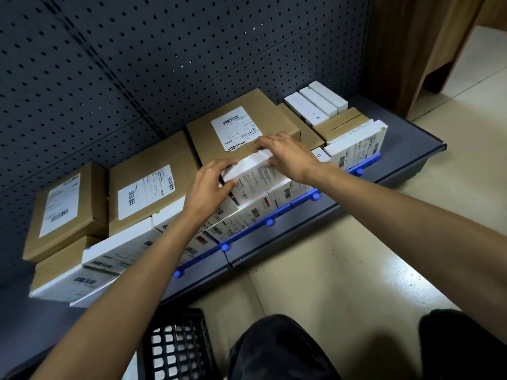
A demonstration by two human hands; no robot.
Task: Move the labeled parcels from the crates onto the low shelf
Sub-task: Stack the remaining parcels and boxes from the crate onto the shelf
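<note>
Gripping a smooth white box (253,175) by its ends, the left hand (208,186) and right hand (285,157) curled their fingers round its corners, above the front row of glossy printed packs on the grey shelf (408,149). Matte brown cartons (274,116) with paper labels lay at the shelf's back; a black lattice crate (175,349) stood below its front edge.

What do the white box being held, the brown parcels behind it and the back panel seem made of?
The white box: smooth coated paperboard, judging by crisp edges and printed barcodes. The brown parcels: matte kraft cardboard, plain brown faces with white paper labels stuck on. The back panel: dark perforated sheet, probably painted metal, though the look leaves that open.
</note>
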